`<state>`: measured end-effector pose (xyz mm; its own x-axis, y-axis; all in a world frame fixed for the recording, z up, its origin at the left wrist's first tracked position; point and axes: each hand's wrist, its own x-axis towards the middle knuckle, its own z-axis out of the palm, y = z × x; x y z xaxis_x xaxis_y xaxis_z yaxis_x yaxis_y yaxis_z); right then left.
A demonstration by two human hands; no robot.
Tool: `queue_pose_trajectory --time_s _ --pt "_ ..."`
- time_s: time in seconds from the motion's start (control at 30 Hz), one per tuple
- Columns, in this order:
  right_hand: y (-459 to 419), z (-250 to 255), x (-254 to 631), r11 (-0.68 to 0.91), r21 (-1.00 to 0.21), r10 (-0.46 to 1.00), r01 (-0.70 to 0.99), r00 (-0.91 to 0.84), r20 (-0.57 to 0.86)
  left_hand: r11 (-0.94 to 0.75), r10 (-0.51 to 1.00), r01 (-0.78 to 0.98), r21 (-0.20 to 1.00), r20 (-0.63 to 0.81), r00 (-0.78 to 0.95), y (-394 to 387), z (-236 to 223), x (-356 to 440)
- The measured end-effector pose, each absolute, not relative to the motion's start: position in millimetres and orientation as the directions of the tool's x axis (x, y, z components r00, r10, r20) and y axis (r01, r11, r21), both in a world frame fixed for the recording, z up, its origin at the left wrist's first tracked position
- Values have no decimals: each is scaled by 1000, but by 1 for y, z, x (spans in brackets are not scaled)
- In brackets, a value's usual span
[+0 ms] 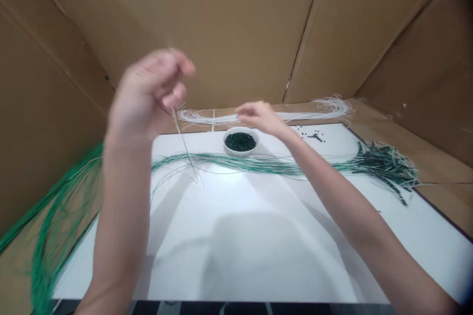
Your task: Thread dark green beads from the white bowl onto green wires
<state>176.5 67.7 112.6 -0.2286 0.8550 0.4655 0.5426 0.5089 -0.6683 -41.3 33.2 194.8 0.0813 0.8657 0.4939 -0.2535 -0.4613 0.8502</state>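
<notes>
My left hand [158, 81] is raised at the left, its fingers curled on a thin strand [184, 142] that hangs down toward the board. Motion blurs the fingertips. To the right, my right hand [258, 114] hovers just above and behind a white bowl [225, 145], thumb and fingers drawn together; whatever may be between them is too small to make out. Dark green beads [240, 141] fill the bowl. A bundle of green strands [236, 161] runs across in front of it, passing behind my right forearm. Its right end fans into strands strung with dark beads [388, 165].
A bundle of white strands [195, 117] lies along the back, by the cardboard wall [221, 29]. Loose dark beads [315, 136] are scattered on the white board [258, 266] right of the bowl. Long green strands [40, 266] spill over its left edge.
</notes>
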Motion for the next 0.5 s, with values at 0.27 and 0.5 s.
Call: queue_pose_trajectory --time_s 0.27,0.5 --pt "103 39 161 416 -333 906 846 -417 74 -139 959 468 873 0 284 67 66 -23" --pt "98 46 167 415 -288 909 863 -379 175 -170 980 539 825 86 178 56 31 -3"
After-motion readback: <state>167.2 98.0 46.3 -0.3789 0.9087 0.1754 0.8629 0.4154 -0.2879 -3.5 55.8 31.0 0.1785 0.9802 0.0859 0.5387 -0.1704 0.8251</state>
